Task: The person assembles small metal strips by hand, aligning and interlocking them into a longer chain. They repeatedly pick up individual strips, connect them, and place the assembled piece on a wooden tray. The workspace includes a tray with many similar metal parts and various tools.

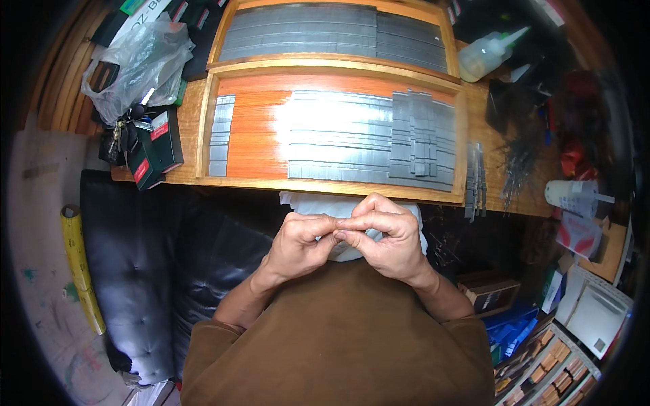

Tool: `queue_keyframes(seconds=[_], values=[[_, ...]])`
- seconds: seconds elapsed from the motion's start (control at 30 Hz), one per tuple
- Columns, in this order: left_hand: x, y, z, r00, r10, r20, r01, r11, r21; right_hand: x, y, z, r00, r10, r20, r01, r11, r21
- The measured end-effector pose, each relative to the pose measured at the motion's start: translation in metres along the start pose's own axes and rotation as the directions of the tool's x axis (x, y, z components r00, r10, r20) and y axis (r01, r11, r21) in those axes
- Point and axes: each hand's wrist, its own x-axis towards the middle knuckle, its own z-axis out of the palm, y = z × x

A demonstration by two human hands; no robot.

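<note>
My left hand (303, 243) and my right hand (389, 233) meet in front of my chest, close to the table's near edge. Thumbs and forefingers are pinched together, the tips of both hands touching. Whatever lies between them is too small or too hidden to make out. Below the hands a white cloth (308, 201) shows in part. Just beyond stands a shallow wooden tray (325, 187) with an orange bottom. Rows of thin grey strips (342, 128) lie in it, with a smaller stack (221, 135) at its left end.
Behind it sits a second tray (216, 40) of grey strips. A squeeze bottle (482, 59), loose grey strips (476, 179) and dark thin pieces (518, 169) lie right. A plastic bag (142, 64), keys (123, 135) and small dark boxes (164, 139) crowd the left. A black padded seat (128, 271) stands below.
</note>
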Motion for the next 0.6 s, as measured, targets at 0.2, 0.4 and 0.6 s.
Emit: queue_keyframes(seconds=[0.2,0.4,0.6], values=[[-0.0012,0.0026,-0.0001,1.0,-0.016,0.013,0.016,0.999,0.035,0.0007,0.0038,-0.0012,1.0,0.026,0.015,-0.026,1.0,-0.001],[-0.0033,0.0017,0.0005,0.999,0.046,-0.009,-0.046,0.998,0.054,0.0026,0.0038,-0.0009,1.0,-0.003,0.023,0.003,1.0,0.004],[-0.0074,0.0008,0.0019,0.998,0.065,-0.022,-0.063,0.996,0.069,0.0038,0.0012,-0.0021,0.998,0.023,0.053,-0.025,0.999,0.035]])
